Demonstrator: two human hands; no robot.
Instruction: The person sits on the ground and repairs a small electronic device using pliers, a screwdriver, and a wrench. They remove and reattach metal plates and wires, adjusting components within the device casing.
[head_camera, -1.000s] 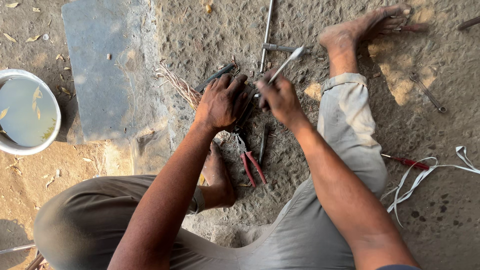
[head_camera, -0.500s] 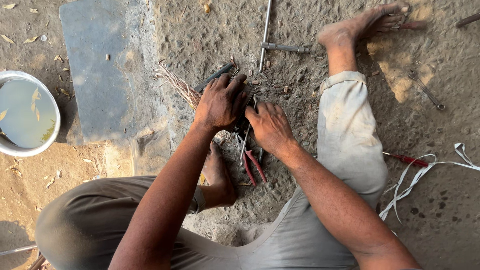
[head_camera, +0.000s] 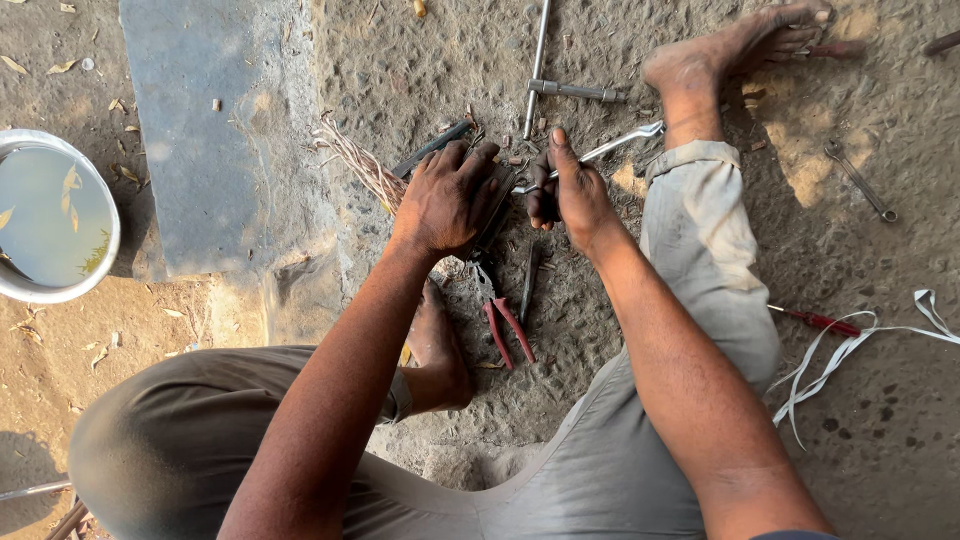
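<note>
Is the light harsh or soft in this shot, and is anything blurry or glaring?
Head view: soft, warm light, with sunlit patches on the ground at right and only faint shadows; the left hand, right hand and red-handled pliers are sharp; the water in the white bucket reflects pale sky; the near arms loom large from the wide lens.

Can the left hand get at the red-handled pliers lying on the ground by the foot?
Probably yes. The left hand rests on a dark part just above the red-handled pliers, which lie bare on the sandy ground beside the tucked foot; nothing covers them.
</note>
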